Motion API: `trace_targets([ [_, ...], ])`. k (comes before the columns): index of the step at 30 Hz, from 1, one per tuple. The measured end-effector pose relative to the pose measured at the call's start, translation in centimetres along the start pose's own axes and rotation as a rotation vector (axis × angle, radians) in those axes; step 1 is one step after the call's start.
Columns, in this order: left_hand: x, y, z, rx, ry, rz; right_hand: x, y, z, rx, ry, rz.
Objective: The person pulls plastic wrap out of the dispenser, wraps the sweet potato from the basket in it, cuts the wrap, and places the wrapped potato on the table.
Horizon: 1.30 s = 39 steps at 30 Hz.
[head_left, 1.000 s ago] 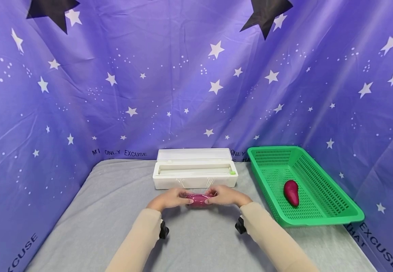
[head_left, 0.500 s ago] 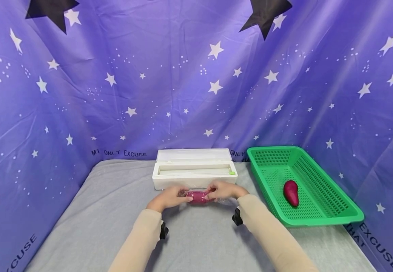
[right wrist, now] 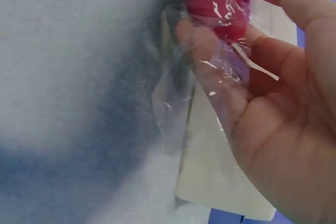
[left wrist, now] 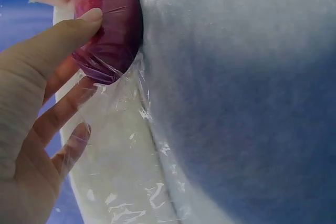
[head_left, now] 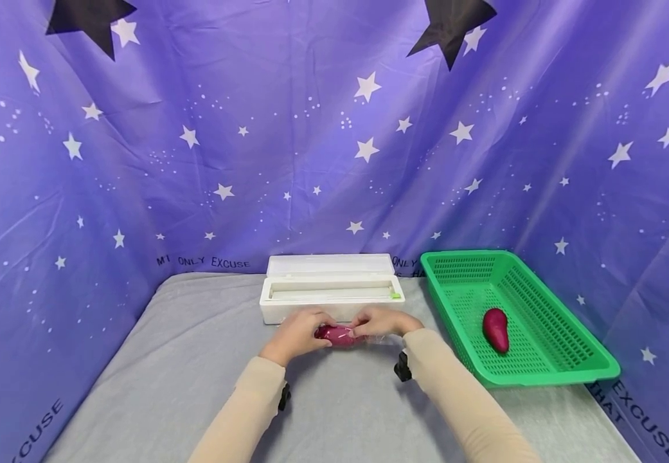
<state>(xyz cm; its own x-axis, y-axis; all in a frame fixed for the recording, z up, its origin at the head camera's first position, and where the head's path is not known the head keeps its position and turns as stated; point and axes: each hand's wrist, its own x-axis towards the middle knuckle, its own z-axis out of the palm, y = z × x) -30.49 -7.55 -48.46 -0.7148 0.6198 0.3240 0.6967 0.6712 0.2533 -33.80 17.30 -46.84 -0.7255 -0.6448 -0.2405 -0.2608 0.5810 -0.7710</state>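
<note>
A purple-red, sweet-potato-shaped vegetable (head_left: 338, 335) lies crosswise between both hands, with clear plastic wrap (left wrist: 123, 145) drawn tight over it. My left hand (head_left: 299, 333) grips its left end, thumb on top and fingers behind. At the other end, my right hand (head_left: 380, 320) holds it between thumb and fingers. Loose wrap (right wrist: 173, 98) spreads past this end and over some right-hand fingers in the right wrist view. Directly behind the hands stands a white wrap dispenser (head_left: 334, 311), its lid (head_left: 330, 264) raised and a pale roll inside.
A green plastic basket (head_left: 466, 347) stands on the right, holding a second purple-red vegetable (head_left: 496, 330). A small green piece (head_left: 395, 296) sits on the dispenser's right front edge. Grey cloth (head_left: 346, 411) covers the table, and a purple star-patterned curtain (head_left: 288, 128) encloses the back and sides.
My left hand has shifted slightly right and reaches further over the vegetable. The right hand has moved back a little, with loose wrap now showing beside it. Basket and dispenser stay put.
</note>
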Motion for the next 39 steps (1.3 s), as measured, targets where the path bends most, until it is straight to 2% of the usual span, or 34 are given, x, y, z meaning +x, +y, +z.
trace_targets([
  [3,-0.1,-0.3,0.2,-0.048,-0.011,-0.039,-0.2,0.3,0.3,0.012,0.034,-0.002],
  [9,0.2,-0.7,0.1,-0.096,-0.040,-0.068,-0.8,0.8,0.7,0.013,0.098,0.012],
  [13,0.5,-0.6,-0.1,-0.126,-0.054,-0.078,-1.3,1.1,0.5,-0.116,0.210,-0.013],
  [16,0.7,-0.7,-0.2,-0.135,-0.067,-0.081,-1.5,1.0,0.5,-0.219,0.312,-0.071],
  [21,0.9,-0.7,-0.2,-0.141,-0.078,-0.095,-1.7,0.4,0.9,-0.292,0.428,-0.171],
  [26,0.9,-0.8,-0.2,-0.151,-0.087,-0.097,-1.9,-0.7,1.9,-0.406,0.549,-0.204],
  [32,1.0,-1.0,-0.2,-0.140,-0.083,-0.097,-1.6,-1.2,3.0,-0.485,0.536,-0.273],
  [36,1.0,-1.2,-0.2,-0.148,-0.086,-0.096,-1.3,-0.8,3.5,-0.530,0.559,-0.257],
  [39,0.9,-1.3,-0.1,-0.157,-0.087,-0.092,-1.2,-0.6,3.7,-0.508,0.588,-0.237],
])
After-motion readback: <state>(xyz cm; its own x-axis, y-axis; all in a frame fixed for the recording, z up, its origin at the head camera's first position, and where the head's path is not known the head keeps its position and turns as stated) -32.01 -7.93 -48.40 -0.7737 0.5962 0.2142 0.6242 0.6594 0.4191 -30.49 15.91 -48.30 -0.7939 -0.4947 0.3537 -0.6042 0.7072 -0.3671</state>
